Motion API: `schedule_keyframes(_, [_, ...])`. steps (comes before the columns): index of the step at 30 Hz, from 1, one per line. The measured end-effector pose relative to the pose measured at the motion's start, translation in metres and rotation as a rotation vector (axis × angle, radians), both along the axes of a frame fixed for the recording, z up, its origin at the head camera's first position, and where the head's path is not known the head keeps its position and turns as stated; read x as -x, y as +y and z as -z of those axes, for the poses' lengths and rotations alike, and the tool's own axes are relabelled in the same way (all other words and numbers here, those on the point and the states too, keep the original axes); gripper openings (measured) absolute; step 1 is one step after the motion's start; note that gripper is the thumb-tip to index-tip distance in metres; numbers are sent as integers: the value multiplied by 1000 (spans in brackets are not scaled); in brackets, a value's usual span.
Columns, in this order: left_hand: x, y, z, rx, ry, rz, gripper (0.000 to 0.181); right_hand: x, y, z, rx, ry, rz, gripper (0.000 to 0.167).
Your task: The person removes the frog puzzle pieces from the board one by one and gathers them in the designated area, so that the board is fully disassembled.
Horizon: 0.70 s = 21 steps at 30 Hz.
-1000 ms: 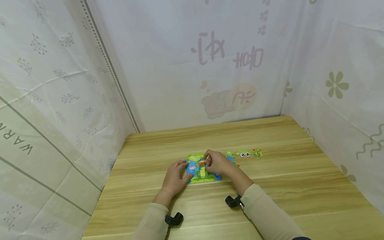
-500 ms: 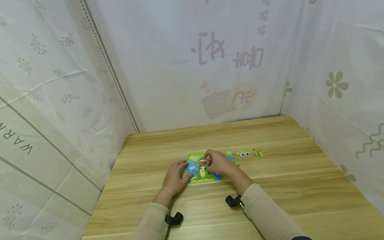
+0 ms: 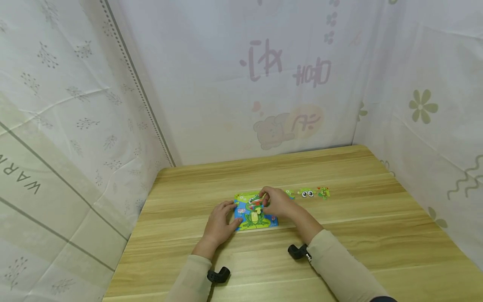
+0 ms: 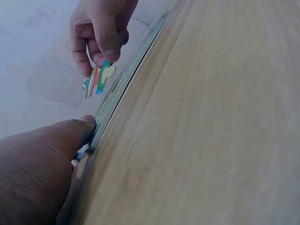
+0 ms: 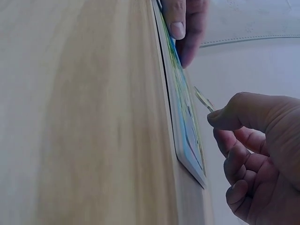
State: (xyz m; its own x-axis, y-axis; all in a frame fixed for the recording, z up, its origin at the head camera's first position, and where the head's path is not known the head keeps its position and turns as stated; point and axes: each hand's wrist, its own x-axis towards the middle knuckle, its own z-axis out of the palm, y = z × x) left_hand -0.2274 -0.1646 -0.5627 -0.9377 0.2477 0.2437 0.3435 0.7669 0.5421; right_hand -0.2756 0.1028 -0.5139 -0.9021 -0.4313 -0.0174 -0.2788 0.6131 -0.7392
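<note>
In the head view, a frog puzzle board lies flat on the table. The left hand rests at its left side, thumb on the lower left and fingers spread along the edge. Over the board's upper right, the right hand pinches a small piece between thumb and fingertips. The left wrist view shows that piece, green, red and cream, raised off the board; the right wrist view shows it edge-on. The right hand covers part of the board.
Right of the board, loose pieces lie in a row: a green one beside the right hand, one with two frog eyes, and a green and red one. Patterned cloth hangs behind the wooden table.
The right hand has shifted slightly right and up, with the piece in its fingers. More of the frog picture shows now. The left hand has stayed where it was.
</note>
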Motion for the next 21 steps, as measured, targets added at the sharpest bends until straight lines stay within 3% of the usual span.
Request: schedule_keyframes(21, [0, -1, 0, 17, 7, -1, 57, -3, 38, 6, 7, 25, 43, 41])
